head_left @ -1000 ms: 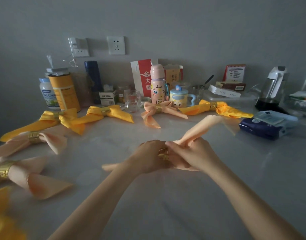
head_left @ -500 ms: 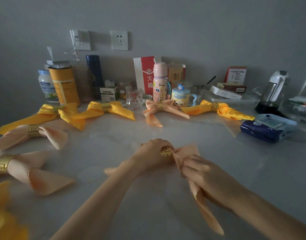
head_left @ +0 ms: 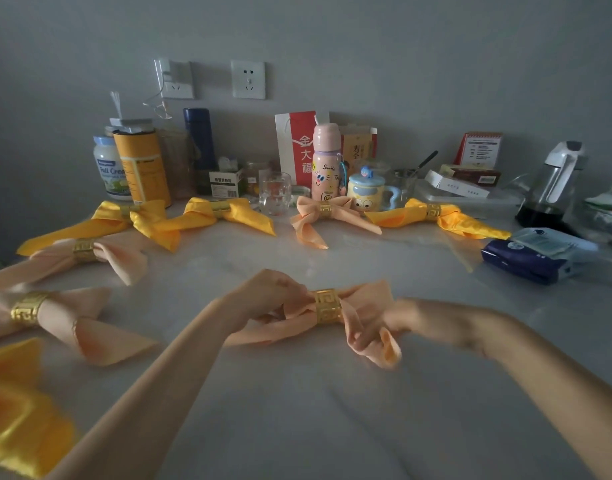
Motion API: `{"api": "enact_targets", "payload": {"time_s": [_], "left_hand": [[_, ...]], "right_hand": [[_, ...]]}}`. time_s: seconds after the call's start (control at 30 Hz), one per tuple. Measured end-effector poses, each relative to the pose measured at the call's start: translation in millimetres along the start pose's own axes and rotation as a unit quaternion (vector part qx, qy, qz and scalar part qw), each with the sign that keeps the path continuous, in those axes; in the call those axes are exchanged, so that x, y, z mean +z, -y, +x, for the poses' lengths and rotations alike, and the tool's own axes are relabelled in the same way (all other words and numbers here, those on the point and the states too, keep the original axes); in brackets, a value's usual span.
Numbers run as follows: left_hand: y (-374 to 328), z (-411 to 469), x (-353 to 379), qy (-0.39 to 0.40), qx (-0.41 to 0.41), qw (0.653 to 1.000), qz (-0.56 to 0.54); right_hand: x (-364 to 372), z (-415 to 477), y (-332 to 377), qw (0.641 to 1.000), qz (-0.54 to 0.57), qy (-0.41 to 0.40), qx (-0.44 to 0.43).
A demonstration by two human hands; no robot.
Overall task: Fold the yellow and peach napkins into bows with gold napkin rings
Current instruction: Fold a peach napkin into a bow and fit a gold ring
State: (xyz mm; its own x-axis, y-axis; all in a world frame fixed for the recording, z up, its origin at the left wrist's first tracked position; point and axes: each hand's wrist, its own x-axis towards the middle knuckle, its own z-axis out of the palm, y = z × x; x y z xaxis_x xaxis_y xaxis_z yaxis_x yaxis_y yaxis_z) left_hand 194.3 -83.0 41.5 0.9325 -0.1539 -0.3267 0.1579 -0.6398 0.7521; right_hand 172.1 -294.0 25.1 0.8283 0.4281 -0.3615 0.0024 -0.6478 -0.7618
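Observation:
A peach napkin (head_left: pixel 367 299) lies bow-shaped in the middle of the table with a gold ring (head_left: pixel 327 306) round its centre. My left hand (head_left: pixel 263 299) grips the napkin's left side just beside the ring. My right hand (head_left: pixel 391 327) pinches the right tail, which hangs in a fold near the table. Finished bows lie around: two peach bows (head_left: pixel 100 254) (head_left: pixel 72 317) at the left, yellow bows (head_left: pixel 131 220) (head_left: pixel 228 213) (head_left: pixel 436 216) along the back, and a small peach bow (head_left: pixel 318 216) at the back centre.
The marble table (head_left: pixel 332 410) is crowded at the back with a glass (head_left: pixel 275 192), a pink bottle (head_left: pixel 327 161), a mug (head_left: pixel 367 192), tins and boxes. A blue tissue pack (head_left: pixel 536 258) lies at the right. Yellow cloth (head_left: pixel 17 410) fills the near left corner.
The ring now sits exposed at the napkin's centre. My right hand moved from the ring out along the right tail, and the tail came down from pointing up and away to lying near the table.

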Motion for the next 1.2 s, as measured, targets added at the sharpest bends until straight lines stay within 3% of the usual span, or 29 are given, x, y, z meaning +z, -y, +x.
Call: {"api": "enact_targets", "payload": {"time_s": [0.07,0.1,0.17,0.27,0.4,0.47,0.53,0.63,0.73,0.83,0.93,1.0,1.07,1.2], "left_hand": [[-4,0,6,-0.029,-0.034,0.999,0.016],[-5,0,8,-0.044,-0.044,0.998,0.001],[-5,2,12,-0.065,-0.038,0.996,-0.04],[3,2,12,-0.069,-0.011,0.996,-0.056],[6,-2,10,-0.036,-0.002,0.998,-0.053],[7,-1,14,-0.034,0.009,0.999,-0.034],[9,2,18,-0.057,0.022,0.998,-0.028],[14,5,23,-0.131,0.051,0.989,0.048],[13,2,31,-0.2,0.092,0.97,0.101],[10,1,32,-0.19,0.124,0.968,0.111],[7,4,27,-0.13,0.093,0.987,0.01],[6,4,26,-0.057,0.051,0.989,-0.123],[6,4,22,-0.008,-0.003,0.971,-0.24],[9,7,10,0.052,-0.053,0.94,-0.334]], "right_hand": [[-5,-11,28,0.998,0.053,0.006,0.018],[-6,-14,35,0.999,0.023,-0.027,0.003],[4,-8,29,0.988,-0.1,-0.118,-0.003],[27,7,24,0.921,-0.274,-0.278,0.017],[38,14,16,0.943,-0.166,-0.286,-0.041],[39,19,8,0.931,-0.176,-0.31,-0.082],[39,23,8,0.933,-0.082,-0.331,-0.115],[42,27,13,0.938,0.088,-0.32,-0.101],[48,30,15,0.926,0.099,-0.351,-0.093],[53,37,13,0.908,0.181,-0.371,-0.071],[55,40,12,0.869,0.312,-0.378,-0.071],[55,38,11,0.867,0.315,-0.381,-0.066],[53,36,13,0.861,0.33,-0.384,-0.058],[50,34,15,0.854,0.348,-0.382,-0.058]]}}
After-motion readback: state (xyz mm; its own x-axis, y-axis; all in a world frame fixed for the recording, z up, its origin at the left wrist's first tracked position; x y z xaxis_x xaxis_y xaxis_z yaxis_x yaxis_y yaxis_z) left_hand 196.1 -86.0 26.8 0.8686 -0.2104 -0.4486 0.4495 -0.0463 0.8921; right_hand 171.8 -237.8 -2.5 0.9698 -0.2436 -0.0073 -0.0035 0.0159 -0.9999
